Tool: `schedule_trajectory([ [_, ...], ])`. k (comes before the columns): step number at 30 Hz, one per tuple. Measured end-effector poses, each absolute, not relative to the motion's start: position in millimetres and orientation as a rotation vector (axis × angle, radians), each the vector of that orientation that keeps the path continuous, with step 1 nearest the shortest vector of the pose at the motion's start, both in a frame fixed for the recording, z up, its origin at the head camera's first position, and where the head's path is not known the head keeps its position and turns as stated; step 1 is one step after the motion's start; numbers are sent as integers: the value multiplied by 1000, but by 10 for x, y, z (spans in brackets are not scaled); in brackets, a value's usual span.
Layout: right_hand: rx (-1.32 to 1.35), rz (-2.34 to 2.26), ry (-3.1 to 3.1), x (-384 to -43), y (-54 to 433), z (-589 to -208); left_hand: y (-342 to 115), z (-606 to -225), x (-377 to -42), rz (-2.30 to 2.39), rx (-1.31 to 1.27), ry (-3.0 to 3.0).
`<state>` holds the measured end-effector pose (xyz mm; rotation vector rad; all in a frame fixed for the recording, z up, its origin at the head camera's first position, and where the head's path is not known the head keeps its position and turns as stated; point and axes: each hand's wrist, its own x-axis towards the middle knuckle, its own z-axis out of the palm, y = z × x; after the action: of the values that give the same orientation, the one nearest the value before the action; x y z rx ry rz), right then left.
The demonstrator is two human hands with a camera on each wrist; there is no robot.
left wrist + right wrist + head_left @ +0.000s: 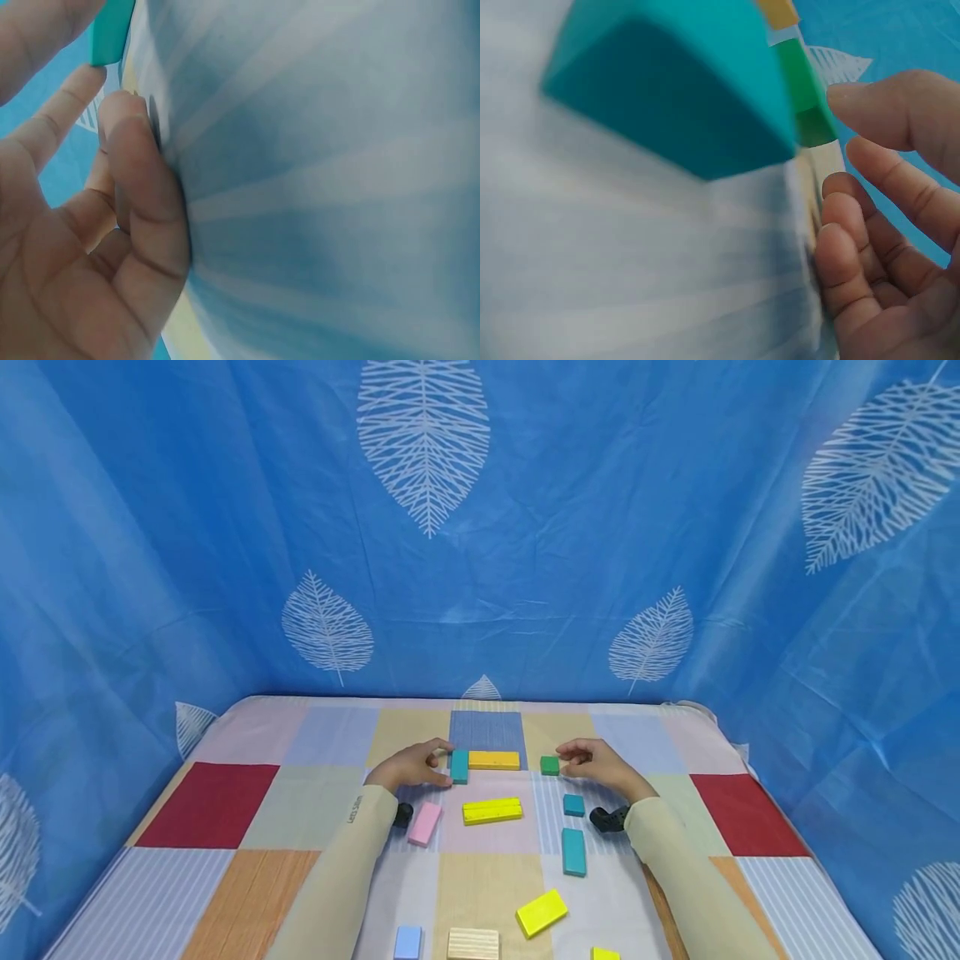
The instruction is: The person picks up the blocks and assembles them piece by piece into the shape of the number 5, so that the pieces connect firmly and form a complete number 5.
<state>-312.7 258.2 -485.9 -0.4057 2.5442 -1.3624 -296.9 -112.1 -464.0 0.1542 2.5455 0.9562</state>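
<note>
At centre frame, our left hand [408,767] spreads thumb and fingers by an upright-looking teal block [459,767], but with that block cut off in the left wrist view, we cannot tell whether it pinches. Right of centre, our right hand [600,767] is loosely unclosed just beside a green block [550,766], partly hidden behind a blurred teal piece [667,90] in the right wrist view. The bottom edge crops a yellow block [605,954].
</note>
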Motion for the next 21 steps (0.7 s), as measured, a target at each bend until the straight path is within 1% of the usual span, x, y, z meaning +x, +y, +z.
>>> schedule_trajectory([
  [11,-335,-1269,2611,-3124,2544,-4852,-1122,-4642,-2957,968,161,2544],
  [21,-462,-1192,2632,-3140,2495,-4789,-1123,-4645,-2966,970,147,2543],
])
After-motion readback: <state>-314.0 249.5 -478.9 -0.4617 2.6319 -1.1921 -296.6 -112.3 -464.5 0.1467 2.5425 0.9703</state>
